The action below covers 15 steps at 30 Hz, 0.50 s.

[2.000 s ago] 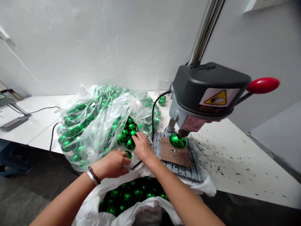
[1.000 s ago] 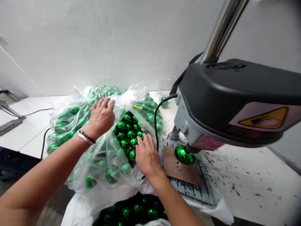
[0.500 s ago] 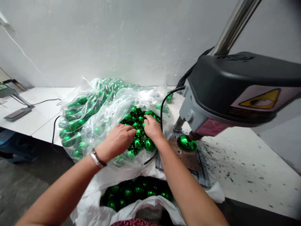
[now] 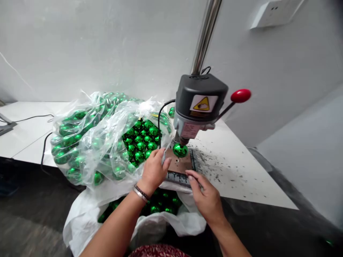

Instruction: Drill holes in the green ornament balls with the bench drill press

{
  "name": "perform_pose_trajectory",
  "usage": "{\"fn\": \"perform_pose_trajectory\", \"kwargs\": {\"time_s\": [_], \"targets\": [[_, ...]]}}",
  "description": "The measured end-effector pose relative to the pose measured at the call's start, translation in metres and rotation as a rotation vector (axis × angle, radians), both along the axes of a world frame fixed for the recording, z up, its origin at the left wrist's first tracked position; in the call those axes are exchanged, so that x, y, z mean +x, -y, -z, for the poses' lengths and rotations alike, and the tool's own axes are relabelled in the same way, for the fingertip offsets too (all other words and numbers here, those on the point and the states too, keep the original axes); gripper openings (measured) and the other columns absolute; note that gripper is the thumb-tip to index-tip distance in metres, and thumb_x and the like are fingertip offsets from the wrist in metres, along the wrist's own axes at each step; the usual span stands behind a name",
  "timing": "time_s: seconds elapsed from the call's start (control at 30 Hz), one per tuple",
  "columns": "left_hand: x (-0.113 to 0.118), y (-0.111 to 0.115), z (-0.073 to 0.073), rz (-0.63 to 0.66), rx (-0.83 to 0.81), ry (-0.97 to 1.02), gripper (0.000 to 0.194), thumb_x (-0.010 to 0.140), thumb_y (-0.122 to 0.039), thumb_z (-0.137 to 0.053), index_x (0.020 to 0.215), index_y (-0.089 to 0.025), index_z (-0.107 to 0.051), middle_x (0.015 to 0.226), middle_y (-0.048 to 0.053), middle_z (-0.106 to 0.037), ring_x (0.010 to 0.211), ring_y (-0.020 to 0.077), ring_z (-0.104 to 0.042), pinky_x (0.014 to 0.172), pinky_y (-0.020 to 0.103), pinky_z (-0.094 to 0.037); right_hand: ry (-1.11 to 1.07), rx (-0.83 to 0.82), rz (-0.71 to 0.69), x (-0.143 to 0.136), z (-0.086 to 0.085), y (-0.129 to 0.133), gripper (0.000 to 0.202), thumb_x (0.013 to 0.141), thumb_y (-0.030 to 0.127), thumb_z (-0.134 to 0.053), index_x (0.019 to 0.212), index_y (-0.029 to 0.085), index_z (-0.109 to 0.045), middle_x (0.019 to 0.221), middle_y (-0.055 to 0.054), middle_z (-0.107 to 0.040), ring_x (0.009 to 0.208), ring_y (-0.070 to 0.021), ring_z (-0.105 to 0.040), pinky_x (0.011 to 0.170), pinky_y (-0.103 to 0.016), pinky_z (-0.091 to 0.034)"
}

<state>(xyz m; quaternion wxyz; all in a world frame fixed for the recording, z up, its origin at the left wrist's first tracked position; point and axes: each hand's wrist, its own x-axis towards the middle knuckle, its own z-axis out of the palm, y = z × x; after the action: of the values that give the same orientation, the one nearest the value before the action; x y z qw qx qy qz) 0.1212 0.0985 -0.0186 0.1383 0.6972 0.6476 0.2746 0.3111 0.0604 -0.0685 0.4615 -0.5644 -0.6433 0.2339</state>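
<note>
My left hand (image 4: 155,169) is closed beside the near right edge of a clear plastic bag (image 4: 92,142); a thin greyish sliver shows between thumb and fingers, too small to make out. Shiny green balls (image 4: 140,146) show in the bag's opening. In front of the drill press base, my right hand (image 4: 206,192) is pinched, thumb against fingers; what it holds, if anything, is hidden. The small drill press (image 4: 200,103) has a black head and a red-knobbed lever (image 4: 240,95). Under its chuck, on a brown plate (image 4: 174,166), sits a green ball (image 4: 180,150).
Below the table edge a white sack (image 4: 80,214) holds more green balls (image 4: 155,208). Dark flakes (image 4: 217,167) litter the white table (image 4: 241,153) right of the press. One green ball (image 4: 171,111) stands behind the bag. Black cables run along the left, and a wall socket (image 4: 276,12) is upper right.
Both hands have come off the balls in the clear bag and moved right, towards the drill press base. My view has turned right, bringing the red-knobbed lever into sight.
</note>
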Motion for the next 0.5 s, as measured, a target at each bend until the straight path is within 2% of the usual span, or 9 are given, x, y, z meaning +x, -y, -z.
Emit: {"fn": "perform_pose_trajectory", "kwargs": {"time_s": [0.07,0.13,0.2,0.33,0.43,0.5], "targets": [[0.016,-0.012,0.001,0.075,0.003,0.182,0.061,0.089,-0.040,-0.067,0.142,-0.018,-0.049,0.135,0.016,-0.062,0.113,0.0251,-0.065,0.096,0.039,-0.055,-0.091,-0.125,0.055,0.012,-0.002,-0.001,0.044,0.086,0.054,-0.053,0.103,0.020,-0.075,0.106,-0.008,-0.075,0.100,-0.0176,-0.071,0.093,-0.030,-0.058],[0.031,-0.026,0.001,0.103,0.017,0.293,0.073,0.078,-0.039,-0.078,0.141,-0.016,-0.049,0.135,0.016,-0.062,0.115,0.0269,-0.063,0.098,0.041,-0.054,-0.131,-0.170,0.058,0.019,-0.004,-0.001,0.049,0.084,0.059,-0.053,0.103,0.019,-0.075,0.104,-0.009,-0.075,0.098,-0.0184,-0.072,0.092,-0.031,-0.058],[0.042,-0.037,0.000,0.099,0.034,0.380,0.066,0.077,-0.035,-0.079,0.135,-0.016,-0.055,0.126,0.013,-0.067,0.112,0.0266,-0.063,0.098,0.040,-0.053,-0.153,-0.201,0.044,0.022,-0.003,0.003,0.051,0.082,0.061,-0.053,0.102,0.019,-0.075,0.101,-0.009,-0.075,0.095,-0.0187,-0.073,0.089,-0.030,-0.059],[0.053,-0.045,-0.001,0.065,-0.016,0.511,0.039,0.082,-0.027,-0.070,0.119,-0.014,-0.065,0.099,0.006,-0.072,0.090,0.0205,-0.066,0.088,0.034,-0.053,-0.213,-0.280,0.036,0.026,0.002,0.008,0.056,0.081,0.066,-0.054,0.102,0.019,-0.074,0.095,-0.010,-0.075,0.088,-0.0192,-0.073,0.082,-0.030,-0.059],[0.052,-0.046,0.003,0.070,-0.027,0.553,0.040,0.081,-0.024,-0.070,0.120,-0.014,-0.065,0.098,0.005,-0.072,0.091,0.0194,-0.065,0.088,0.032,-0.052,-0.249,-0.298,0.038,0.026,0.001,-0.008,0.063,0.081,0.071,-0.051,0.108,0.019,-0.071,0.100,-0.012,-0.074,0.093,-0.0208,-0.071,0.087,-0.034,-0.058],[0.050,-0.045,0.008,0.103,-0.063,0.580,0.047,0.080,-0.024,-0.071,0.125,-0.014,-0.063,0.100,0.006,-0.072,0.091,0.0200,-0.066,0.088,0.033,-0.053,-0.274,-0.273,0.016,0.021,-0.003,-0.032,0.070,0.080,0.076,-0.048,0.118,0.019,-0.066,0.115,-0.013,-0.071,0.107,-0.0222,-0.068,0.098,-0.038,-0.054]]}}
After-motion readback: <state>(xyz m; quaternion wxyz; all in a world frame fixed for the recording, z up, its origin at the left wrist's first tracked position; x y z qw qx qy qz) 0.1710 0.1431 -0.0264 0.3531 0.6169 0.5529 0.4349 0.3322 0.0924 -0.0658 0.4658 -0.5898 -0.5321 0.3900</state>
